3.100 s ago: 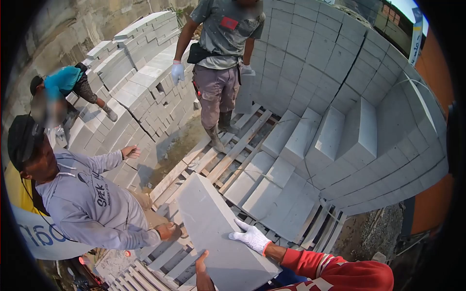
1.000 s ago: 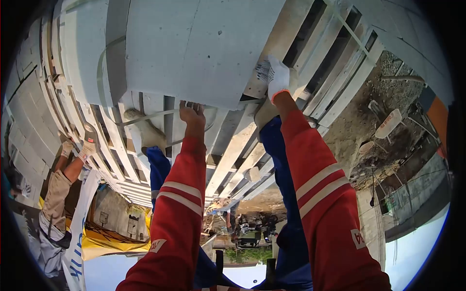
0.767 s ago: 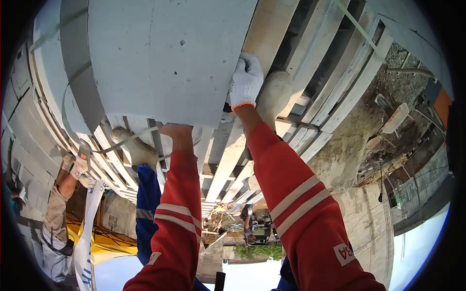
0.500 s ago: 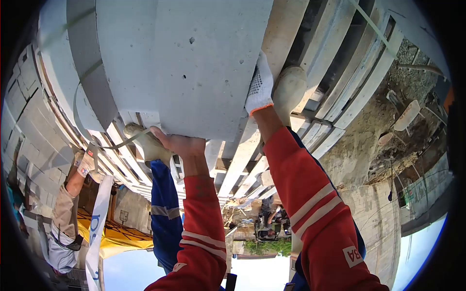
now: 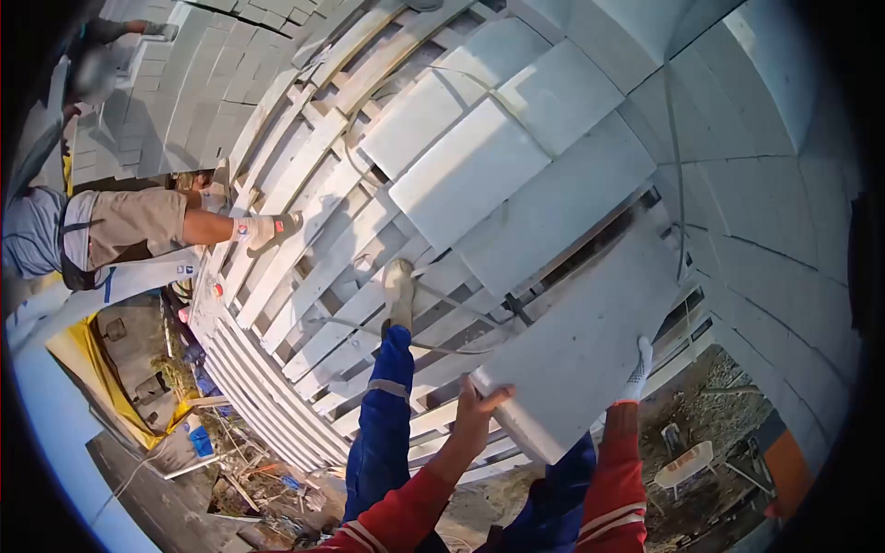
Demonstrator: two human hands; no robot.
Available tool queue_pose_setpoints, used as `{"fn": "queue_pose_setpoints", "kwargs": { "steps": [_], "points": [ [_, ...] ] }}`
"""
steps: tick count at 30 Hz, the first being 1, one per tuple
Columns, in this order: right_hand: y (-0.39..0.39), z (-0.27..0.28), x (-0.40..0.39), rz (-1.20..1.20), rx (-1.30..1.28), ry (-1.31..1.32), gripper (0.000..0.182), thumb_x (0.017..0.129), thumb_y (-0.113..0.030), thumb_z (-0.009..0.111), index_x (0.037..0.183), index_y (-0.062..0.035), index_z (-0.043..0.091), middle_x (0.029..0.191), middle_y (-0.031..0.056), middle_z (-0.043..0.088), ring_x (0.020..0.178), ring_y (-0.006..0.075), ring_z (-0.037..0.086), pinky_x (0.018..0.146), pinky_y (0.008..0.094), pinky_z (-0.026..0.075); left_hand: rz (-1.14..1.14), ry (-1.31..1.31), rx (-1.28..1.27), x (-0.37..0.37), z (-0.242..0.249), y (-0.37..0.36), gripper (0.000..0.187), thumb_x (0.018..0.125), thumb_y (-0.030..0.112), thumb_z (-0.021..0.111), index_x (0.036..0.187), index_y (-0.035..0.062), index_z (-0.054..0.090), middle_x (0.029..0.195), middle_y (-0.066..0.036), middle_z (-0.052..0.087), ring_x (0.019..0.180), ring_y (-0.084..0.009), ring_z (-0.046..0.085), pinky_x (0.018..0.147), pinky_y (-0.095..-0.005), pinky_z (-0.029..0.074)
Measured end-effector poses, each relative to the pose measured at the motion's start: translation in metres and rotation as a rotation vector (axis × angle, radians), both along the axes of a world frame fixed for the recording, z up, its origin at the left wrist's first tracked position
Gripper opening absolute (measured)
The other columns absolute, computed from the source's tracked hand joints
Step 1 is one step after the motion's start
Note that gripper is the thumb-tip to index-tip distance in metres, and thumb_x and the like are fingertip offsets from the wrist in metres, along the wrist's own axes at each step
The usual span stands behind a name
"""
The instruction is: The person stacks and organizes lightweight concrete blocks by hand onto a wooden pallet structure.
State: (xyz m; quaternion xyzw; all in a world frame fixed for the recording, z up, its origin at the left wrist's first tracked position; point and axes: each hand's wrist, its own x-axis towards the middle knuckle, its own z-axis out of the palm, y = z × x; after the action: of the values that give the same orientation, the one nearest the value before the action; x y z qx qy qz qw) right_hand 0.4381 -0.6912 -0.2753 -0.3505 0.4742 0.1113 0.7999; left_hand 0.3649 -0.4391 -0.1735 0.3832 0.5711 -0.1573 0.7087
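A large pale aerated concrete block [image 5: 590,323] lies between my hands, tilted across the view, its near end toward my legs. My bare left hand [image 5: 479,410] grips its left edge near the close corner, fingers wrapped around the side. On the opposite edge, my right hand [image 5: 638,370] in a white dotted glove is closed along the side; its fingertips are partly hidden. Beyond a dark gap, more pale blocks [image 5: 470,175] lie side by side on wooden pallet slats [image 5: 304,332]. A loose strap [image 5: 442,348] curls over the slats beside my boot [image 5: 398,286].
Tall stacked blocks [image 5: 765,221] rise on the right. Another person [image 5: 138,221] in shorts stands on the left edge of the slats. Further down are a wheelbarrow [image 5: 685,465], rubble [image 5: 728,387] and a yellow sheet [image 5: 106,378]. The slats have open gaps.
My view has swung round, now showing more pallet slats, the other blocks and the person on the left. Both hands still hold the block.
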Motion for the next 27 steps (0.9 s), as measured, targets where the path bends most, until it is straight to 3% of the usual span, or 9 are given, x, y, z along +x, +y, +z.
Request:
{"fn": "queue_pose_setpoints", "kwargs": {
  "steps": [1,2,4,6,9,13,19,24,27],
  "points": [
    [0.026,0.043,-0.004,-0.018,-0.027,-0.004,0.066,0.083,-0.040,0.067,0.138,-0.0074,0.049,0.130,0.0127,0.058,0.116,0.0323,0.056,0.098,0.0436,0.048,0.008,0.049,-0.019,-0.004,0.017,0.018,0.060,0.078,0.012,0.076,0.125,-0.0022,0.043,0.108,-0.013,0.060,0.102,-0.0249,0.060,0.087,-0.0378,0.049],
    [0.028,0.051,-0.029,-0.016,0.105,0.066,0.069,0.082,-0.042,0.067,0.139,-0.0076,0.048,0.131,0.0124,0.057,0.117,0.0328,0.055,0.099,0.0445,0.047,0.014,0.108,-0.039,-0.016,0.035,0.036,0.061,0.077,0.014,0.078,0.123,-0.0028,0.043,0.106,-0.014,0.061,0.098,-0.0249,0.061,0.083,-0.0380,0.050],
    [0.076,0.122,-0.041,0.027,0.164,0.118,0.072,0.082,-0.049,0.063,0.139,-0.0075,0.048,0.132,0.0122,0.057,0.118,0.0337,0.055,0.099,0.0458,0.047,0.029,0.206,-0.048,-0.019,0.078,0.076,0.065,0.075,0.015,0.081,0.123,-0.0045,0.043,0.107,-0.014,0.061,0.094,-0.0250,0.063,0.077,-0.0384,0.052],
    [0.107,0.164,-0.064,0.058,0.154,0.226,0.071,0.081,-0.051,0.062,0.137,-0.0096,0.049,0.134,0.0136,0.057,0.119,0.0361,0.055,0.102,0.0519,0.044,0.043,0.325,-0.157,-0.010,0.139,0.127,0.071,0.073,0.015,0.082,0.126,-0.0070,0.041,0.113,-0.016,0.059,0.098,-0.0262,0.062,0.080,-0.0413,0.051],
    [0.174,0.224,-0.063,0.151,0.097,0.274,0.068,0.081,-0.046,0.065,0.136,-0.0088,0.050,0.130,0.0136,0.058,0.115,0.0347,0.057,0.100,0.0511,0.046,-0.078,0.395,-0.151,-0.048,0.168,0.196,0.074,0.076,0.022,0.078,0.133,-0.0037,0.039,0.123,-0.016,0.056,0.109,-0.0277,0.059,0.090,-0.0440,0.049],
    [0.275,0.281,-0.037,0.272,0.055,0.286,0.066,0.080,-0.040,0.069,0.134,-0.0077,0.052,0.126,0.0136,0.060,0.111,0.0328,0.059,0.096,0.0499,0.048,-0.085,0.220,-0.093,-0.048,0.234,0.287,0.073,0.078,0.025,0.076,0.134,-0.0019,0.038,0.124,-0.015,0.055,0.112,-0.0281,0.058,0.093,-0.0444,0.048],
    [0.394,0.318,0.011,0.461,-0.023,0.207,0.062,0.078,-0.031,0.076,0.131,-0.0060,0.054,0.119,0.0136,0.063,0.103,0.0300,0.063,0.091,0.0482,0.051,0.052,-0.048,0.001,-0.072,0.295,0.368,0.073,0.079,0.028,0.073,0.137,0.0008,0.037,0.127,-0.014,0.054,0.116,-0.0288,0.055,0.097,-0.0451,0.045],
    [0.467,0.347,0.083,0.790,0.048,0.091,0.058,0.079,-0.030,0.077,0.126,-0.0025,0.056,0.112,0.0141,0.065,0.094,0.0272,0.065,0.084,0.0442,0.055,0.324,-0.264,-0.043,-0.104,0.303,0.364,0.073,0.081,0.031,0.070,0.139,0.0030,0.036,0.129,-0.013,0.053,0.119,-0.0293,0.053,0.100,-0.0457,0.043],
    [0.518,0.410,0.117,0.848,-0.111,-0.131,0.055,0.080,-0.025,0.077,0.123,0.0008,0.054,0.109,0.0144,0.064,0.092,0.0264,0.065,0.082,0.0420,0.055,0.514,-0.439,-0.107,-0.115,0.293,0.346,0.073,0.082,0.033,0.069,0.140,0.0043,0.036,0.131,-0.012,0.052,0.122,-0.0296,0.052,0.103,-0.0460,0.042]
  ]
}}
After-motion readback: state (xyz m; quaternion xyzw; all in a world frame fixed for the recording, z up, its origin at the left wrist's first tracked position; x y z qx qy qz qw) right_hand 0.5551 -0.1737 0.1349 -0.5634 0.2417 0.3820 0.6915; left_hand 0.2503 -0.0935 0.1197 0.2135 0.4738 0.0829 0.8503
